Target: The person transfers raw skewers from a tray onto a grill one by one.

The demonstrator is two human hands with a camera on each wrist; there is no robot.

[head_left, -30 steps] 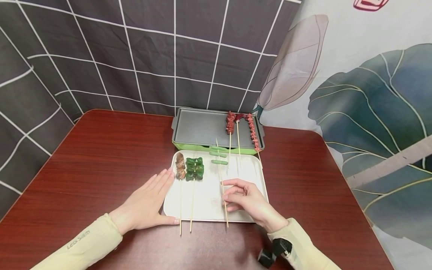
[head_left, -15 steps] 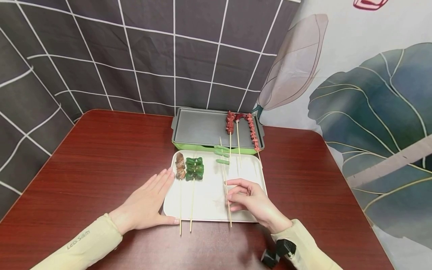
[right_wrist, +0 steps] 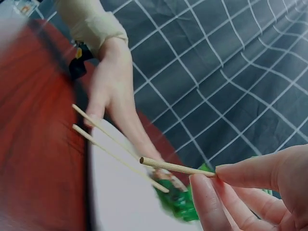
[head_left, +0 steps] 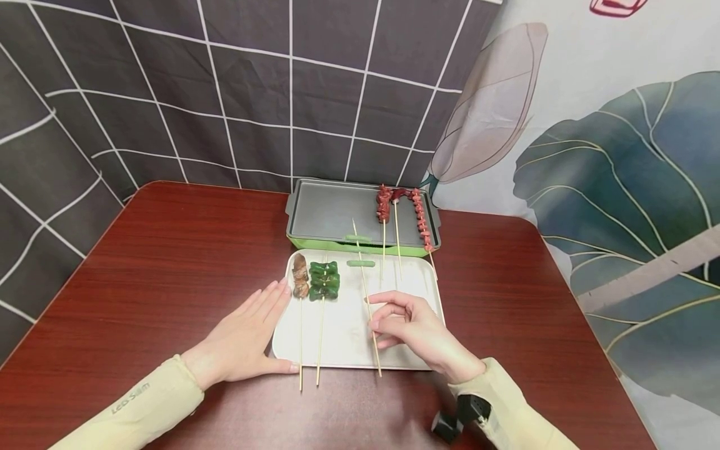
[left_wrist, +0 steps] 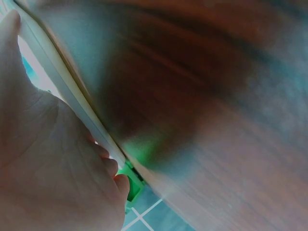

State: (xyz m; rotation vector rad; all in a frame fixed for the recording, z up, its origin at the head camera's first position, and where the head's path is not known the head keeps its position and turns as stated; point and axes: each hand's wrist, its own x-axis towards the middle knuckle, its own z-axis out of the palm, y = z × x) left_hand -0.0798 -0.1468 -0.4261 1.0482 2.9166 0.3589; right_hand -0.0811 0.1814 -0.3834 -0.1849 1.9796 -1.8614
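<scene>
Three skewers lie on the right side of the flat grill, their sticks jutting over its front edge: one of chunky red pieces (head_left: 384, 205), one with a dark curved piece (head_left: 400, 195) and one of small pink-red pieces (head_left: 420, 219). A fourth, the pale green skewer (head_left: 360, 264), is in the right hand (head_left: 413, 331), pinched by the stick between thumb and fingers, its pointed end above the front of the grill (head_left: 334, 212); we cannot tell whether it touches. Two more, the brown skewer (head_left: 300, 278) and the dark green skewer (head_left: 324, 281), rest side by side on the left of the white tray (head_left: 343, 331), and we see the left hand (head_left: 242, 340) grip nothing, its straight fingers against the tray's left edge on the tabletop (head_left: 197, 250). We judge the loading about half done, with the pale green skewer yet to be laid down and the tray's pair left to move
</scene>
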